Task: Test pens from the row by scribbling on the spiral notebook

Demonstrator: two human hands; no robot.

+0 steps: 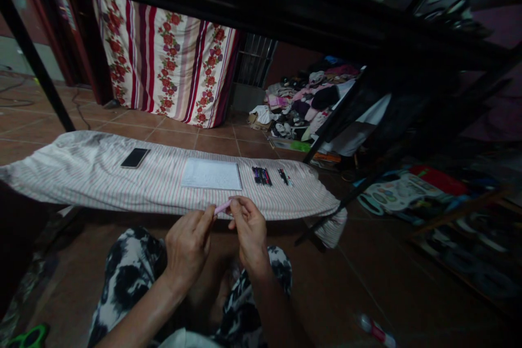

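Observation:
A light pink pen (222, 207) is held between both hands in front of my knees, at the near edge of the cloth. My left hand (188, 242) is closed around its left end. My right hand (248, 228) pinches the other end between thumb and fingers. Just beyond them, a spiral notebook (211, 174) lies open on the striped cloth (163, 190), with faint marks on its page. Right of it is a row of several dark pens (261, 176). A smaller group of pens (285, 176) lies farther right.
A phone (135, 157) lies on the cloth at left. Dark metal bars (326, 119) run overhead and down beside the cloth. Piled clothes (314, 98) and a flowered curtain (167, 60) stand behind. A bottle (377, 330) and green-handled scissors (32, 336) are on the floor.

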